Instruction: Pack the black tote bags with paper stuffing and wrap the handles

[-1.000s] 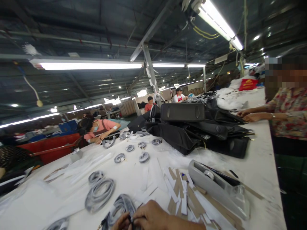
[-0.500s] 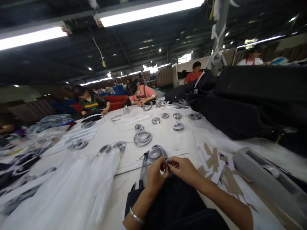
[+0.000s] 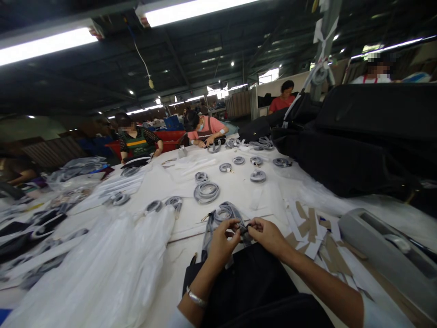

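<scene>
A black bag (image 3: 252, 278) lies on the table in front of me, under my forearms. Its grey strap (image 3: 223, 212), coiled and apparently wrapped in clear film, rests beyond the bag's top edge. My left hand (image 3: 223, 241) is curled with thumb and fingertips at the strap's near part. From the other side, my right hand (image 3: 268, 234) pinches the same dark grey part between thumb and fingers. The fingertips partly hide what lies between them. A gold-coloured clasp (image 3: 205, 217) sticks out left of the coil.
Several coiled grey straps (image 3: 206, 192) lie across the white table (image 3: 170, 171). Clear plastic bags (image 3: 112, 269) pile up at left. Cardboard strips (image 3: 312, 228) and a grey tape dispenser (image 3: 385, 250) are at right, with black bags (image 3: 372, 136) stacked behind. Co-workers sit at the far side.
My fingertips have moved slightly apart at the strap, the left hand's fingers loosening a little. The view has shifted slightly, so the table's things appear further right.
</scene>
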### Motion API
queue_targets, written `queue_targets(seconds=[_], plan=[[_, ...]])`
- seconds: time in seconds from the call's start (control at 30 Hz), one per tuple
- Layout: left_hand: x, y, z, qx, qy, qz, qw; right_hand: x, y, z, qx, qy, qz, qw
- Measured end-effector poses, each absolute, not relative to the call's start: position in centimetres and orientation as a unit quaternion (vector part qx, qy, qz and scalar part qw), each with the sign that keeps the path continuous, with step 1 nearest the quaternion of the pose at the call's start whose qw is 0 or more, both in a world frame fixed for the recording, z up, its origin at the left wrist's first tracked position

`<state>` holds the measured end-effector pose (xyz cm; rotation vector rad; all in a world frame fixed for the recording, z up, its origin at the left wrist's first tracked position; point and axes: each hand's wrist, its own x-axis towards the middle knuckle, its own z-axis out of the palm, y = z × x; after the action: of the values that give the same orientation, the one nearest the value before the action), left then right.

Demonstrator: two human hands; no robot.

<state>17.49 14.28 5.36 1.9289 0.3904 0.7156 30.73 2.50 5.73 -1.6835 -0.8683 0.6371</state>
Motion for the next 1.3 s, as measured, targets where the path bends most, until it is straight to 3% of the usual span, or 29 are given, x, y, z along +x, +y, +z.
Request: queue_targets(seconds=[0.13,0.27,0.6,0.77,0.97,1.17,1.3], plan=[[17.1,14.0,5.9,0.823,0.164,0.278,0.467,30.3,2.3,5.6,-0.692,-0.379,0.276,0.55],[17.4,14.1,5.6,0.752,0.229,0.264,0.559,29.5,1.8,5.7,-0.679,-0.389,0.249,0.571],[17.8,13.7,5.7,0.672,0.282,0.247,0.638,28.3,1.9,6.2,-0.736,-0.517,0.081,0.43],[18.0,13.5,5.4,0.681,0.294,0.258,0.619,28.4,1.7,6.0,-0.767,-0.495,0.084,0.401],[18.2,13.3,5.6,0.718,0.289,0.283,0.566,28.6,1.7,5.5,-0.769,-0.442,0.142,0.438],[17.4,13.7,6.2,0.795,0.283,0.312,0.437,29.3,2.1,4.5,-0.768,-0.39,0.178,0.476],[17.2,14.6,5.9,0.801,0.256,0.275,0.466,29.4,1.6,4.6,-0.75,-0.417,0.189,0.477]])
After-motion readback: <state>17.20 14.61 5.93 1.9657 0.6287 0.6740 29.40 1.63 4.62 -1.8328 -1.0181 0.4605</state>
